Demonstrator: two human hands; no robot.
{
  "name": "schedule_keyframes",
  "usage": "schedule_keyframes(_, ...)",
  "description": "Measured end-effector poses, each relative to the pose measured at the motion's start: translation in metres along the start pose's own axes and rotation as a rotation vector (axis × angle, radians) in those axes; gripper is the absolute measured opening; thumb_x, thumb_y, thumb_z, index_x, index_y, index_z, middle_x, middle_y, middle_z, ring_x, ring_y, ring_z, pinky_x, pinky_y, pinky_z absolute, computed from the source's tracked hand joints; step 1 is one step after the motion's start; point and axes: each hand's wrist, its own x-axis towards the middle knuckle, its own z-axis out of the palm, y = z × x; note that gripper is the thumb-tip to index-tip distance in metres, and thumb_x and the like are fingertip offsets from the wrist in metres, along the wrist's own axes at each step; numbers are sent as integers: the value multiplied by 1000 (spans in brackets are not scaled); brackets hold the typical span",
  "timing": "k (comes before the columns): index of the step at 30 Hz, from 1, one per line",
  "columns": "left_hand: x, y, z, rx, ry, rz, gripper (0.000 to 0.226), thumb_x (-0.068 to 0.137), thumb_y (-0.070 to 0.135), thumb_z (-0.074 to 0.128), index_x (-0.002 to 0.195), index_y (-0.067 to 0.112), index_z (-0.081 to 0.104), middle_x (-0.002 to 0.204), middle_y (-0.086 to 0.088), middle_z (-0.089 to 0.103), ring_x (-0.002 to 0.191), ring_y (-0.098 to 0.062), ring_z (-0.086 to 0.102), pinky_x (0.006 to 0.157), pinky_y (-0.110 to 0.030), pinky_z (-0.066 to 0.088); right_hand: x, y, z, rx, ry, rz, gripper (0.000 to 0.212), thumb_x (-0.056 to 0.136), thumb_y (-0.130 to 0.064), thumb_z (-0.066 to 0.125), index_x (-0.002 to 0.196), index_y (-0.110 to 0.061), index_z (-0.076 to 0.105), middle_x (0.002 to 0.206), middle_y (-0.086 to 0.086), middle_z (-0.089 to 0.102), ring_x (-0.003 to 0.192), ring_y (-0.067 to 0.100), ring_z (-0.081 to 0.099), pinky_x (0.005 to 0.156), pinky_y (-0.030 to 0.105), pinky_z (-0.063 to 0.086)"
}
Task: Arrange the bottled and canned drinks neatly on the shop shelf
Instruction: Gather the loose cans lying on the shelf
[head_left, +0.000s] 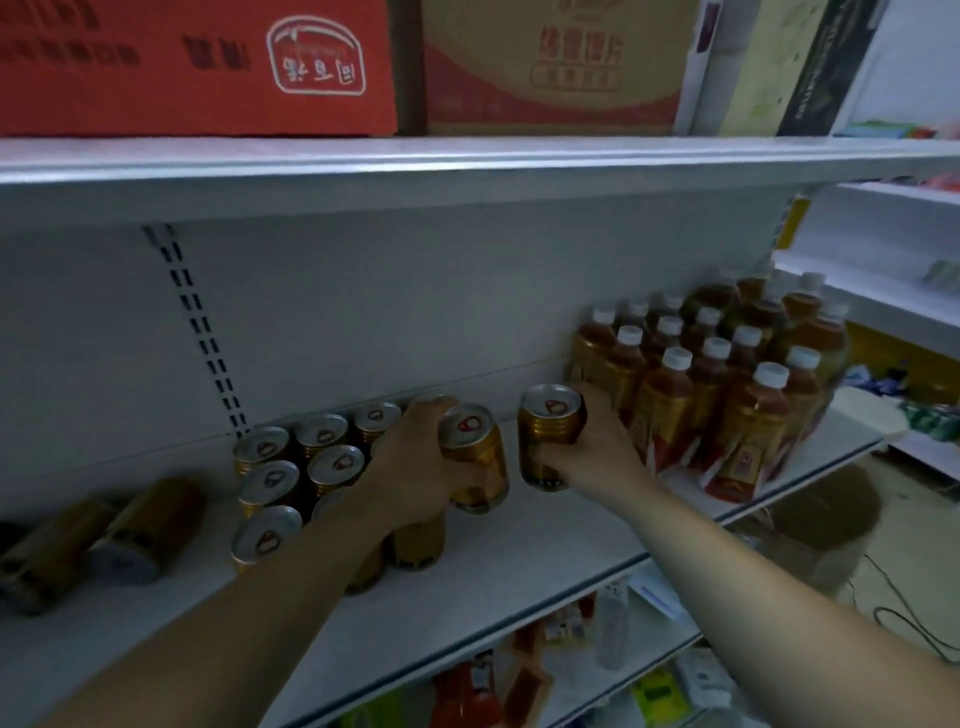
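Standing in rows near the shelf (519, 561) back, a can block (291, 467) is formed; bottles (727, 374) are grouped at the right end. Left hand (410, 467) and right hand (597, 452) are each clamped on a can, apart. Two fallen cans (104, 535) at the left end are judged outstanding.

Dim, soft-focus view, edges bowed by wide lens.

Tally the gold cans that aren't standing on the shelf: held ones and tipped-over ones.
Held cans: 2, one in the left hand, one in the right hand
Tipped cans, clearly visible: 2
Total: 4
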Motion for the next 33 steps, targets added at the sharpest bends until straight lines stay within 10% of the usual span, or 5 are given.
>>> schedule_keyframes(10,37,-20,29,683,76,-305,90,70,55,67,145,32,22,143,-5,23,137,-28,13,110,-45,14,55,61,6,57,-208,-154,37,51,-3,75,83,3,57,72,16,59,68,24,60,53,18,45)
schedule_keyframes(24,35,-23,31,602,92,-479,97,72,53,71,148,23,20,152,-10,23,138,-33,23,111,-49,25,8,90,40,257,-464,-27,65,61,-10,81,106,-42,48,105,-17,59,95,-12,55,73,3,41)
schedule_keyframes(29,-12,-54,-10,793,277,-508,73,75,72,43,139,39,33,152,3,28,140,-25,21,110,-58,19,-2,83,55,229,-497,-111,65,59,-30,80,106,-60,47,109,-27,57,102,-12,51,78,2,38)
schedule_keyframes(33,-39,-74,-16,826,221,-758,98,52,97,5,140,53,7,159,10,3,145,-28,-3,108,-67,1,6,76,73,169,-479,-178,79,65,-23,84,130,-34,41,128,-7,35,107,-12,37,85,-3,31)
